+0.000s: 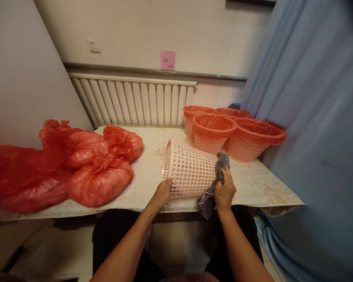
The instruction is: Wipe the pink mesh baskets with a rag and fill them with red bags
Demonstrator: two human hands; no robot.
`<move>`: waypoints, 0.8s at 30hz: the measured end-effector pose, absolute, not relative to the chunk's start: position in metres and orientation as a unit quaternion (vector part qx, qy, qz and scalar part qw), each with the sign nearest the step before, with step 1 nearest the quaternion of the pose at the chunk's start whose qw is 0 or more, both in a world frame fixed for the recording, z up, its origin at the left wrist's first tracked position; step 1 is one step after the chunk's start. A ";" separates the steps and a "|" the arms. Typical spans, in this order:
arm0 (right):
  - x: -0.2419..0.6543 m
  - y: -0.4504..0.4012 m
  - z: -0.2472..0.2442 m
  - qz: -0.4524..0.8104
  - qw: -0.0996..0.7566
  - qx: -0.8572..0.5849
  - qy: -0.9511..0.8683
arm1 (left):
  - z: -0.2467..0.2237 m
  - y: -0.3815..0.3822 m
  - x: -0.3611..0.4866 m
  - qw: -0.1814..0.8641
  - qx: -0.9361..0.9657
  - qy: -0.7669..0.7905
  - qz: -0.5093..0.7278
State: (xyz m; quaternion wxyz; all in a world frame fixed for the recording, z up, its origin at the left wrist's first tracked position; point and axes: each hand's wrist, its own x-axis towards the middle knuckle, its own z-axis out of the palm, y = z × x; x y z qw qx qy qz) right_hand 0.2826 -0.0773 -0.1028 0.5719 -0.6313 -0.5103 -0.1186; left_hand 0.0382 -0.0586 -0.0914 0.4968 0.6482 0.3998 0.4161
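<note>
A pale pink perforated plastic wastebasket [192,168] lies on its side over the table's near edge, its mouth facing left. My left hand [162,194] grips the lower part of its rim, fingers out of sight inside. My right hand [225,192] presses a dark grey cloth [207,201] against the basket's base at the right end. Part of the cloth hangs down below the hand, and part shows above the fingers.
Several wastebaskets lined with red bags [214,127] stand at the back right, beside a blue curtain [308,129]. Full, tied red plastic bags [100,182] cover the table's left side. A white radiator [138,100] is behind the cloth-covered table [150,156].
</note>
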 end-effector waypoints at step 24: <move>0.172 -0.056 -0.023 -0.013 0.525 -0.431 -0.734 | -0.084 -0.059 0.038 0.471 0.663 0.408 0.416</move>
